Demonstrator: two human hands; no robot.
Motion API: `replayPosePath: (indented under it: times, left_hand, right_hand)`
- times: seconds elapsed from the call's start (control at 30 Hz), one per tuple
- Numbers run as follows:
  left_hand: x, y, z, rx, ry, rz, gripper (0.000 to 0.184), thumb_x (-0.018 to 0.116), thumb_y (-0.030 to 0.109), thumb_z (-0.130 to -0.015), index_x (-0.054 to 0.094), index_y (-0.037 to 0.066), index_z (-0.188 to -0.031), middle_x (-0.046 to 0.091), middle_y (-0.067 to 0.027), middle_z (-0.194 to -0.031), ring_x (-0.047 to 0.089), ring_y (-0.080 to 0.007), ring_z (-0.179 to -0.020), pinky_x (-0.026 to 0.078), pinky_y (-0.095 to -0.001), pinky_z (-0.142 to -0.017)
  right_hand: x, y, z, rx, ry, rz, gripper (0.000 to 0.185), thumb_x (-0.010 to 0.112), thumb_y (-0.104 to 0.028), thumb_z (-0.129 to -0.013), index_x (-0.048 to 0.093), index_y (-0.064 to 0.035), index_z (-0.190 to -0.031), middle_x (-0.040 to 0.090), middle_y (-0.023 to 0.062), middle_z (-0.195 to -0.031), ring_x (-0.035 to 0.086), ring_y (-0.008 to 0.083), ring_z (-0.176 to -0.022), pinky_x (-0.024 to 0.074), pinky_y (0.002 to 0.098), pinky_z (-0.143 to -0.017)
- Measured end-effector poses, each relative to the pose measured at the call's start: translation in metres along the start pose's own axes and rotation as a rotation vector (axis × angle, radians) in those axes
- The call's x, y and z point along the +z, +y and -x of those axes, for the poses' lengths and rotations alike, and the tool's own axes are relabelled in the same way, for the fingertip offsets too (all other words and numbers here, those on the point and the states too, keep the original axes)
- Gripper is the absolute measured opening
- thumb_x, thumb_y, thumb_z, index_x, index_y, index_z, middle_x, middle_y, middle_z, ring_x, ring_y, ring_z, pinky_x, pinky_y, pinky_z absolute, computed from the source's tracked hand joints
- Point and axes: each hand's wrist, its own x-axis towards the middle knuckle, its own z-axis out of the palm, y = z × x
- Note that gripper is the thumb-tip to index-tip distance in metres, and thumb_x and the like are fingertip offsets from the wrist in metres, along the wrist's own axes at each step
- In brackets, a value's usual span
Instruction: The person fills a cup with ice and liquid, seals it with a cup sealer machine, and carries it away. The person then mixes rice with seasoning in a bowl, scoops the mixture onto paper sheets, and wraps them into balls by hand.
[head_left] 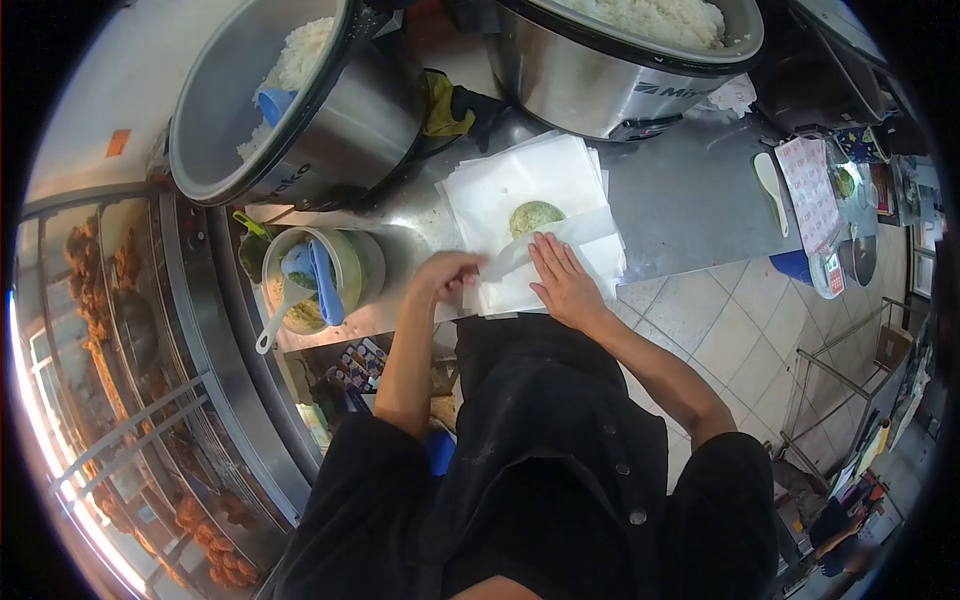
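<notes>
Right hand [566,287], grip wide, presses folded paper [590,228]; left hand [447,276] (blurred, at its left edge): grip unclear.

left hand [447,275] blurred at folded sheet's left end | right hand [568,284] flat on folded sheet [585,228] | green-flecked mound [535,217] beside fold | rice cookers [585,85] toward counter's [690,205] far edge
</notes>
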Motion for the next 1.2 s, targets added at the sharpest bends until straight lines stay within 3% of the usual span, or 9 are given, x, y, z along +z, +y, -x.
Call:
replayPosePath:
  times: [0.03, 0.1, 0.23, 0.43, 0.53, 0.67, 0.77, 0.87, 1.2]
  left_hand:
    - [0.001, 0.013, 0.0, 0.019, 0.102, -0.027, 0.026, 0.079, 0.023, -0.08, 0.063, 0.006, -0.067, 0.059, -0.0026, -0.059, 0.048, -0.0088, -0.043, 0.034, -0.0247, -0.038]
    - [0.004, 0.037, -0.002, 0.343, 0.284, -0.107, 0.027, 0.083, 0.024, -0.074, 0.067, 0.005, -0.067, 0.059, -0.0024, -0.057, 0.052, -0.0098, -0.045, 0.038, -0.0267, -0.04]
    - [-0.016, 0.09, -0.036, 0.701, 0.278, -0.251, 0.029, 0.084, 0.018, -0.069, 0.074, -0.001, -0.089, 0.067, -0.0065, -0.067, 0.059, -0.0119, -0.053, 0.047, -0.0297, -0.049]
    - [-0.004, 0.154, -0.003, 1.029, 0.083, -1.147, 0.032, 0.081, 0.024, -0.068, 0.077, 0.01, -0.095, 0.073, -0.0112, -0.08, 0.07, -0.0266, -0.079, 0.054, -0.0363, -0.078]
    - [0.036, 0.168, 0.0, 0.74, 0.144, -1.383, 0.033, 0.074, 0.035, -0.079, 0.076, 0.011, -0.101, 0.072, -0.0157, -0.084, 0.067, -0.0362, -0.079, 0.052, -0.0423, -0.083]
    - [0.066, 0.139, 0.04, 1.044, 0.202, -1.431, 0.031, 0.062, 0.035, -0.09, 0.075, 0.01, -0.101, 0.071, -0.0178, -0.086, 0.067, -0.039, -0.086, 0.048, -0.0481, -0.093]
    - [0.071, 0.126, 0.024, 0.983, 0.059, -1.467, 0.031, 0.056, 0.026, -0.094, 0.072, 0.005, -0.109, 0.071, -0.0197, -0.098, 0.067, -0.0378, -0.095, 0.046, -0.0472, -0.098]
    - [0.081, 0.086, 0.015, 1.364, 0.122, -1.341, 0.032, 0.054, 0.017, -0.094, 0.066, -0.002, -0.117, 0.067, -0.021, -0.116, 0.064, -0.0349, -0.11, 0.043, -0.0453, -0.106]
    - [0.095, 0.035, 0.01, 1.533, 0.195, -1.347, 0.044, 0.061, 0.013, -0.09, 0.057, -0.005, -0.129, 0.055, -0.0226, -0.137, 0.047, -0.0342, -0.134, 0.033, -0.0436, -0.115]
  right_hand:
    - [0.001, 0.0, 0.0, 0.0, 0.0, 0.002, 0.064, 0.053, -0.028, -0.097, 0.032, 0.0044, -0.148, 0.025, 0.0209, -0.158, 0.024, 0.0361, -0.147, 0.026, 0.0477, -0.117]
    - [-0.001, -0.001, -0.001, 0.002, -0.011, 0.004, 0.064, 0.053, -0.029, -0.097, 0.032, 0.0042, -0.148, 0.025, 0.0208, -0.158, 0.024, 0.0359, -0.147, 0.0251, 0.0477, -0.118]
    - [-0.003, -0.001, -0.001, 0.011, -0.034, -0.009, 0.064, 0.051, -0.028, -0.099, 0.029, 0.0027, -0.15, 0.023, 0.0203, -0.159, 0.021, 0.0364, -0.148, 0.0236, 0.049, -0.118]
    - [-0.001, 0.001, 0.0, 0.016, -0.05, 0.101, 0.066, 0.05, -0.032, -0.099, 0.027, 0.0007, -0.151, 0.022, 0.019, -0.16, 0.02, 0.0347, -0.148, 0.0225, 0.0483, -0.118]
    - [0.001, 0.003, 0.0, 0.01, -0.065, 0.123, 0.066, 0.05, -0.033, -0.099, 0.027, 0.0001, -0.152, 0.023, 0.0183, -0.16, 0.021, 0.0342, -0.148, 0.0221, 0.0483, -0.118]
    - [-0.001, 0.004, 0.001, 0.016, -0.049, 0.088, 0.066, 0.052, -0.032, -0.098, 0.028, -0.0004, -0.151, 0.024, 0.0177, -0.159, 0.023, 0.033, -0.148, 0.0208, 0.0474, -0.119]
    - [-0.002, 0.003, 0.001, 0.01, -0.036, 0.09, 0.067, 0.052, -0.032, -0.097, 0.028, -0.0008, -0.151, 0.025, 0.0169, -0.159, 0.023, 0.0312, -0.148, 0.0191, 0.046, -0.12]
    - [0.006, 0.004, 0.0, 0.011, -0.013, 0.095, 0.065, 0.051, -0.033, -0.097, 0.031, -0.0002, -0.15, 0.028, 0.0172, -0.157, 0.025, 0.0308, -0.147, 0.019, 0.0455, -0.12]
    - [0.009, 0.013, -0.005, 0.006, -0.001, 0.017, 0.043, 0.057, -0.031, -0.092, 0.062, 0.0035, -0.117, 0.059, 0.0189, -0.124, 0.049, 0.0331, -0.125, 0.028, 0.0455, -0.115]
